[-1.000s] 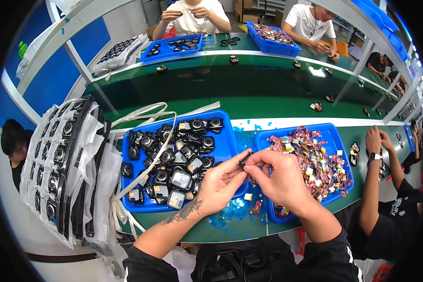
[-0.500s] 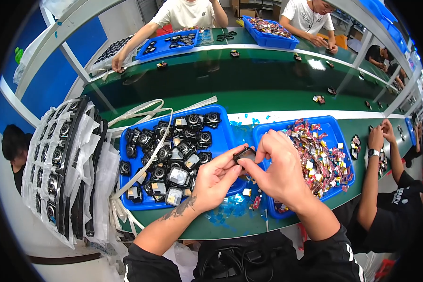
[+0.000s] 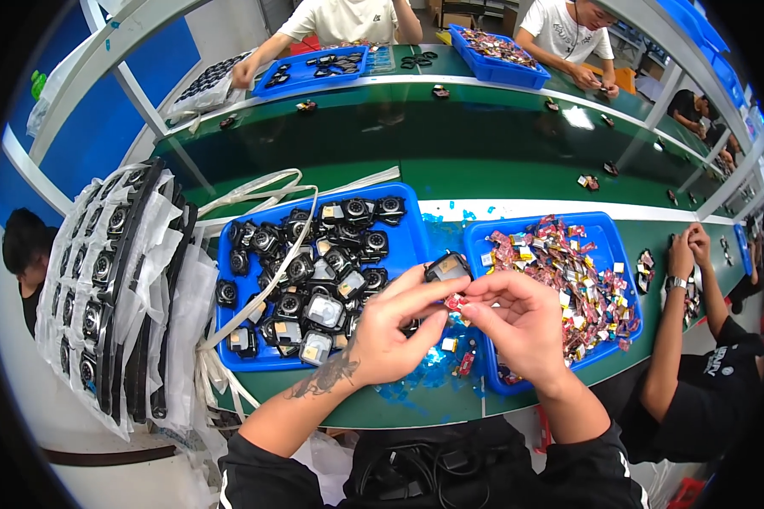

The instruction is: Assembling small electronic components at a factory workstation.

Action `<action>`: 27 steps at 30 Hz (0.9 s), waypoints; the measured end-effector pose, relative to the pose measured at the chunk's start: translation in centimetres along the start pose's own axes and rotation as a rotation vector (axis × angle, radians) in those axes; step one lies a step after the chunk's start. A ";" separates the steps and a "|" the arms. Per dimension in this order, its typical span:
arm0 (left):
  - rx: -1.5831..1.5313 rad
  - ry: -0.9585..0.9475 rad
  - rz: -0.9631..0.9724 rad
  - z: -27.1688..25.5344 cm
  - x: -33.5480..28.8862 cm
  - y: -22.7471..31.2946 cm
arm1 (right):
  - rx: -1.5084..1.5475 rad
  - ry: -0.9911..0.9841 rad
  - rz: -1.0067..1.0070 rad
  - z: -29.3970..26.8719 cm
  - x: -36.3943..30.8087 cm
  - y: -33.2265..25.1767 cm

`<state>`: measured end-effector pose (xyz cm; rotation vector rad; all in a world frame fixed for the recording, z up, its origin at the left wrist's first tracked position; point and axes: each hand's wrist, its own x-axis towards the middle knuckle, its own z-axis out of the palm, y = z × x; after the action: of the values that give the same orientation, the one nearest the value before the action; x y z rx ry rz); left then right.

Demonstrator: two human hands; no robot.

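Note:
Between the fingers of my left hand (image 3: 386, 331) is a black watch case (image 3: 447, 268), tilted above the gap between two blue trays. My right hand (image 3: 525, 321) pinches a small red-and-white part (image 3: 456, 303), a flex-like piece, close against the watch case's lower side. Left of my hands, a blue tray (image 3: 409, 225) holds a heap of black watch cases (image 3: 323, 263), some with light squares showing. On the right lies a second blue tray (image 3: 601, 229), piled with small red, yellow and white parts (image 3: 581, 297). My fingers partly hide where the part and case meet.
Trays of watch cases (image 3: 102, 271) wrapped in film stand stacked at left. White straps (image 3: 267, 293) cross the left tray. Blue film scraps (image 3: 416, 382) litter the green table. Beyond runs a green conveyor (image 3: 450, 140) carrying small assemblies. Co-workers sit across it and at right.
The watch case has turned so its lighter face shows, and now sits in my left fingers. My right hand has dropped slightly and now shows the red part. Assemblies on the conveyor have shifted right.

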<state>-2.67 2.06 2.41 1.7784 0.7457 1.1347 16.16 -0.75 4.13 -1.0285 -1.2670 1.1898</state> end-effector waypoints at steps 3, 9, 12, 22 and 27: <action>0.165 0.024 0.183 0.0 0.2 -0.2 | -0.027 -0.067 0.056 -0.4 -0.2 -0.6; 0.467 0.039 0.365 -0.3 0.3 -0.3 | -0.038 -0.126 0.048 -0.8 -0.1 0.0; 0.519 0.040 0.433 -0.4 0.3 -0.6 | 0.083 -0.181 0.114 -0.8 -0.2 -0.3; -0.140 -0.026 -0.218 1.1 -0.4 -1.0 | -0.001 -0.100 -0.026 -0.6 -0.9 0.6; -0.362 -0.022 -0.245 1.6 -0.7 -1.0 | -0.247 0.058 -0.112 0.0 -0.7 0.6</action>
<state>-1.47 1.39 0.91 1.3557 0.6744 1.0103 16.13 -1.38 3.44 -1.1457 -1.4312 0.9287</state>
